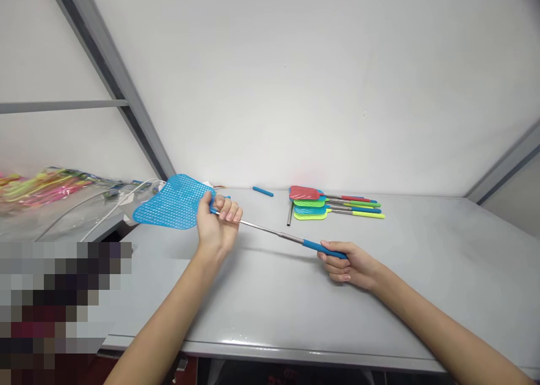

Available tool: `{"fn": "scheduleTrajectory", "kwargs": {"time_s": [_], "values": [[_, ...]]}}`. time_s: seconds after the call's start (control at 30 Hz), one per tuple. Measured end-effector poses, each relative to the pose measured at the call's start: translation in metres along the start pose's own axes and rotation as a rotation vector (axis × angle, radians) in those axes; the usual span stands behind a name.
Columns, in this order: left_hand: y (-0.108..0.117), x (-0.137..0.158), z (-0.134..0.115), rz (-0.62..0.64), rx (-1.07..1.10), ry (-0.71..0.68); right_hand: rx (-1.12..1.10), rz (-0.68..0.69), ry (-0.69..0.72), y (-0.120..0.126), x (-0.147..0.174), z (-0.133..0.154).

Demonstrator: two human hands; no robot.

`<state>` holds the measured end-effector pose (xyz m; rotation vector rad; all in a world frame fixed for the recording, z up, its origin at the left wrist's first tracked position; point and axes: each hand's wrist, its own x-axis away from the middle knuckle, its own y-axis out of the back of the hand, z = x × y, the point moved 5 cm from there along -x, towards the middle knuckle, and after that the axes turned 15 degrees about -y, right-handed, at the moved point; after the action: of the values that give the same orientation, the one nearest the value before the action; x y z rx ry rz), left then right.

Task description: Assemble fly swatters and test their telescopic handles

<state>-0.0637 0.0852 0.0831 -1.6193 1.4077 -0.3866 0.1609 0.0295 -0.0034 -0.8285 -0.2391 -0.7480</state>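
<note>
Head view: left hand (218, 222) is clasping the neck (214, 210) of the blue swatter (172, 202), right hand (348, 265) its handle (312, 246), above the surface (274, 306); they're apparently working the shaft (261, 227), next needing aligned grips.

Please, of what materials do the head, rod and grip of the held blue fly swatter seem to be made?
Swatter head: probably flexible plastic; it is perforated and bends in a curve. Rod: likely polished metal, silvery with bright highlights. Blue grip: perhaps foam or rubber; its surface looks matte.
</note>
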Motion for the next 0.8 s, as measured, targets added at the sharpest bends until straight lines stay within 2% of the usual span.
{"fn": "scheduleTrajectory", "kwargs": {"time_s": [0.1,0.23,0.4,0.8], "values": [[0.008,0.001,0.007,-0.062,-0.015,0.042,0.03,-0.032,0.046,0.003,0.0,0.001],[0.016,0.012,0.017,-0.189,-0.044,-0.069,0.077,-0.074,0.074,0.007,0.0,0.0],[0.022,0.03,0.036,-0.308,-0.06,-0.043,0.131,-0.106,0.11,0.009,0.0,0.0],[0.028,0.042,0.048,-0.358,-0.065,-0.042,0.133,-0.135,0.122,0.014,0.0,0.002]]}}
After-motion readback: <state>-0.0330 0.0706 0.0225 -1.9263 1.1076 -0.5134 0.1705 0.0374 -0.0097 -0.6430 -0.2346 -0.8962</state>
